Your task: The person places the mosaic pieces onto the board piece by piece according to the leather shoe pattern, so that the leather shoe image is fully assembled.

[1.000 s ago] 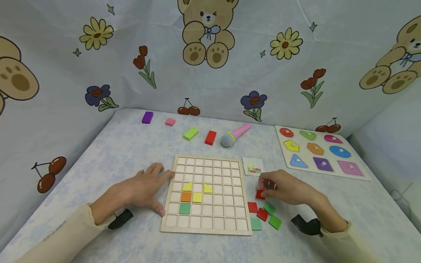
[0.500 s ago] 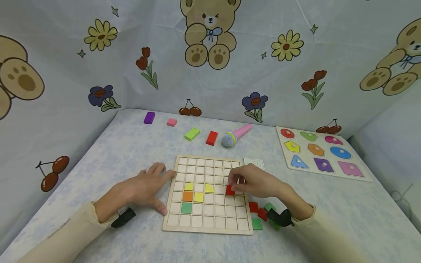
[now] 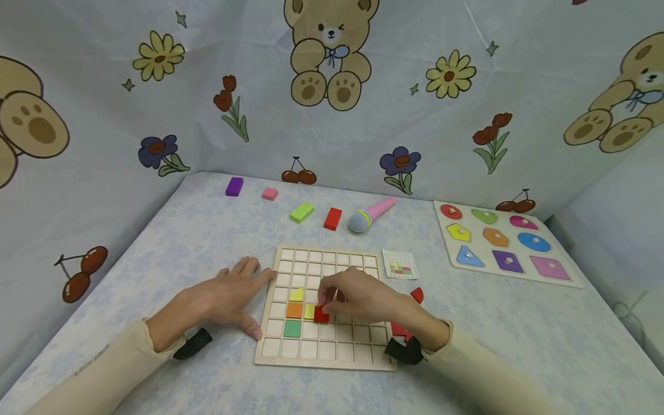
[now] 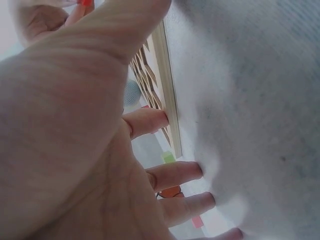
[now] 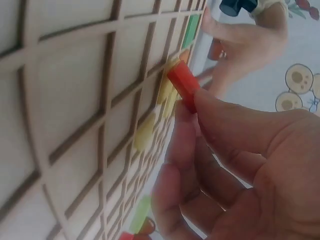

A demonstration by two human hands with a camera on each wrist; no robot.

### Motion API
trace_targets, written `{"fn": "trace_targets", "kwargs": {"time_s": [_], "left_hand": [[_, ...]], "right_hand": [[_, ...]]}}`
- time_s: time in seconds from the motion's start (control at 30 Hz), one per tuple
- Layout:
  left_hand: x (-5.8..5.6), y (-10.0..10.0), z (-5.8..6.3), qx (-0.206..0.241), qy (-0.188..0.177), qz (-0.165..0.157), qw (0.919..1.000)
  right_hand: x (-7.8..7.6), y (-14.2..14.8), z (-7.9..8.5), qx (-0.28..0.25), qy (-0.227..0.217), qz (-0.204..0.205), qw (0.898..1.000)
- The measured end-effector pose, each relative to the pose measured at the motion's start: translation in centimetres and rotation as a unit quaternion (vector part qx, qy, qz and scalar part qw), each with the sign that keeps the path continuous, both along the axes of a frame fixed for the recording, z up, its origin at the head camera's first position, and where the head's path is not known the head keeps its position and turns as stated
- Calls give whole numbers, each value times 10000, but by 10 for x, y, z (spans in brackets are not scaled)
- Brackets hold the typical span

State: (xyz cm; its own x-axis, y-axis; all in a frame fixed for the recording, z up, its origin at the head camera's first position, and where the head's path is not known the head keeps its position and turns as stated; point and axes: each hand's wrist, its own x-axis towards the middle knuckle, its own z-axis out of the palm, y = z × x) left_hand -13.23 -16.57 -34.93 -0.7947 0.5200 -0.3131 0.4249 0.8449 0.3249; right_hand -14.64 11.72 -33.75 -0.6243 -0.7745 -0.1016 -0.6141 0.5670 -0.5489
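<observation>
My right hand [image 3: 358, 297] pinches a red square tile [image 3: 321, 314] between thumb and fingertips, over the middle of the wooden grid board [image 3: 332, 362]. In the right wrist view the red tile [image 5: 184, 82] is tilted above the cells. On the board lie a green tile [image 3: 292, 328], an orange tile [image 3: 294, 310], a yellow tile [image 3: 309, 312] partly behind the red one, and a yellow cut-corner piece [image 3: 296, 295]. My left hand [image 3: 223, 300] rests with spread fingers at the board's left edge; in the left wrist view one fingertip [image 4: 162, 118] touches the frame.
A printed pattern card [image 3: 400, 264] lies right of the board. Red pieces [image 3: 398, 329] show beside my right forearm, which hides other tiles. Behind stand a pink toy microphone [image 3: 370, 214] and several coloured blocks [image 3: 301, 212]. A shape puzzle [image 3: 469, 242] lies at the far right.
My right hand has carried the red tile from the pile right of the board leftward to beside the yellow tile. My left hand has stayed at the board's edge.
</observation>
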Motion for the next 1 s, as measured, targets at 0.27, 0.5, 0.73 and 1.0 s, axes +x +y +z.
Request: {"fn": "trace_targets", "kwargs": {"time_s": [0.27, 0.5, 0.73, 1.0], "left_hand": [[0, 1, -1, 20, 78, -54, 10000], [1, 0, 0, 15, 116, -44, 9999], [1, -1, -1, 43, 162, -68, 9998], [1, 0, -2, 43, 119, -40, 9999]], "right_hand": [[4, -14, -3, 188, -67, 118, 9997], [9, -20, -7, 344, 161, 155, 9992], [13, -19, -6, 594, 314, 162, 9976], [19, 3, -4, 512, 238, 90, 9984]]}}
